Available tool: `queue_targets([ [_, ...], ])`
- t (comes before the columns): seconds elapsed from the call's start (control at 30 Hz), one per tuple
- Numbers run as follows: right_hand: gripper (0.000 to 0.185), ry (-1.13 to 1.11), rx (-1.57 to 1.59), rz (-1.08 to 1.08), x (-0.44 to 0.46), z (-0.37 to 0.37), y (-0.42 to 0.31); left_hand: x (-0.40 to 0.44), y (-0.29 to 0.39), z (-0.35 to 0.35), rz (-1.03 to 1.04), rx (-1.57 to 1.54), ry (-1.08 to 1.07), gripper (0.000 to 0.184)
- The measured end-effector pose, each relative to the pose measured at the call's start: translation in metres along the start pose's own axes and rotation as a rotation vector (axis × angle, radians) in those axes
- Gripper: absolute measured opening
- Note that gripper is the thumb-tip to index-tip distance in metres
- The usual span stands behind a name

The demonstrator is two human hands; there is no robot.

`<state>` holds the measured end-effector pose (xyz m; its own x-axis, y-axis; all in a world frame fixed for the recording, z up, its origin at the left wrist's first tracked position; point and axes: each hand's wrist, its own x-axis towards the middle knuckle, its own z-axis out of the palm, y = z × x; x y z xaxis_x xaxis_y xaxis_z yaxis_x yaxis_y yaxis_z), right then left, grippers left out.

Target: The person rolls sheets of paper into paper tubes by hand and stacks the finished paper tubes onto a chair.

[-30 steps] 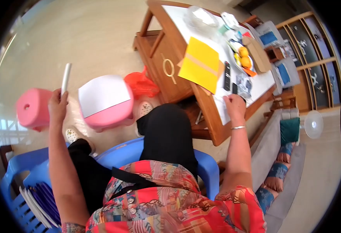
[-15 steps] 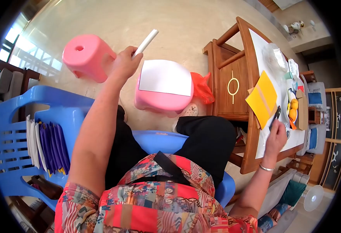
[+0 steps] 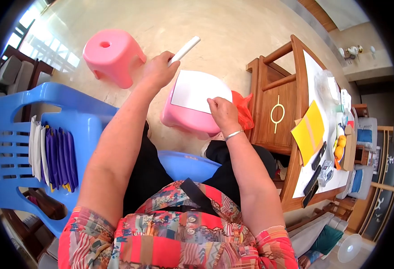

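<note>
- Left hand (image 3: 160,71): closed around a white rod (image 3: 186,49), which juts out past the fingers, tilted away from the body; held up just beyond the far left corner of the paper.
- White rod: contents and make cannot be told; far end free.
- Right hand (image 3: 225,113): fingers curled in, at the near right corner of the paper; whether it pinches the paper or something small cannot be told. Silver bracelet (image 3: 234,135) at the wrist.
- Change: right hand moved from the bench to the stool; left hand's hold on the rod unchanged. Both hands are now near the paper, so handling seems centred on the stool.
- White paper (image 3: 198,92): one sheet, flat on the pink stool (image 3: 183,117), between and in front of the hands; pink seat shows along its near edge.
- Red bag (image 3: 245,110): on the floor, between stool and bench.
- Second pink stool (image 3: 116,47): on the floor, beyond the left forearm.
- Bench (image 3: 299,67): wooden, to the right; yellow sheet (image 3: 307,134) at its near left edge, black objects (image 3: 311,181) toward its near right corner, orange fruit (image 3: 339,152) farther across.
- Blue chair (image 3: 58,94): at left, purple bundles (image 3: 60,157) at its back.
</note>
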<state>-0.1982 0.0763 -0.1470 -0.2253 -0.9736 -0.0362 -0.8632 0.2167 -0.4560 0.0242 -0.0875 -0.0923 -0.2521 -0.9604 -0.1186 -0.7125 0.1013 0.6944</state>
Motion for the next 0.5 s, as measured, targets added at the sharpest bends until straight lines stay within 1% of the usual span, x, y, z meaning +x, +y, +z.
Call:
queue_targets([
  [0.07,0.02,0.059,-0.015,-0.104,-0.004,0.012,0.013,0.0,0.001,-0.003,-0.009,-0.021,-0.003,0.041],
  [0.17,0.034,0.112,-0.057,-0.276,-0.009,0.026,0.029,0.001,0.006,-0.003,-0.03,-0.044,-0.022,0.044],
  [0.27,0.048,0.017,-0.151,-0.38,-0.01,0.046,0.037,0.0,0.01,0.0,-0.042,-0.027,-0.03,0.043],
  [0.37,0.051,-0.075,-0.218,-0.316,-0.017,0.061,0.038,0.002,0.005,0.008,0.001,0.011,-0.024,0.043],
  [0.47,0.052,-0.088,-0.239,-0.301,-0.027,0.062,0.03,0.003,0.001,0.009,0.015,0.008,-0.029,0.043],
  [0.5,0.05,-0.065,-0.24,-0.321,-0.03,0.062,0.028,0.005,0.001,0.008,0.009,-0.004,-0.03,0.043],
])
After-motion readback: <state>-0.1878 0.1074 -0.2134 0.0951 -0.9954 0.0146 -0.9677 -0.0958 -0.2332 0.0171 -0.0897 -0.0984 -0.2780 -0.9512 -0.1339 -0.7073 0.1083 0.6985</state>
